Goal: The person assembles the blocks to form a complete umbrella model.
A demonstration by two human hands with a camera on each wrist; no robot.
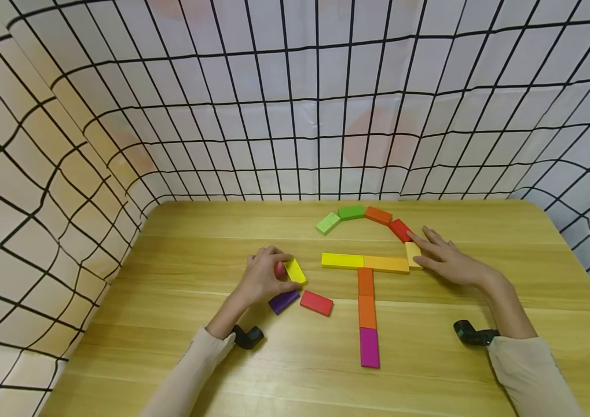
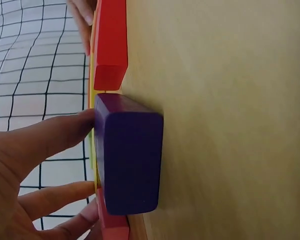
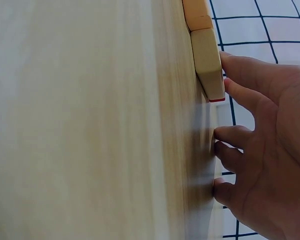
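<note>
My left hand (image 1: 263, 277) pinches a yellow block (image 1: 296, 271) between thumb and index finger at its two ends. A pinkish-red block (image 1: 279, 270) lies partly hidden under that hand. Just in front of it are a purple block (image 1: 283, 302), large in the left wrist view, and a red block (image 1: 317, 303). My right hand (image 1: 451, 259) rests with fingers spread at the right end of the arc. Its thumb and a finger touch the cream block (image 1: 413, 255), and a fingertip reaches the red arc block (image 1: 400, 230). No block is gripped there.
An orange-red block (image 1: 378, 215), a green block (image 1: 351, 213) and a light green block (image 1: 328, 223) continue the arc. Below run a yellow bar (image 1: 343, 260) and a light orange bar (image 1: 386, 264), with a column ending in a magenta block (image 1: 370, 347). Grid-patterned cloth (image 1: 295, 116) borders the table.
</note>
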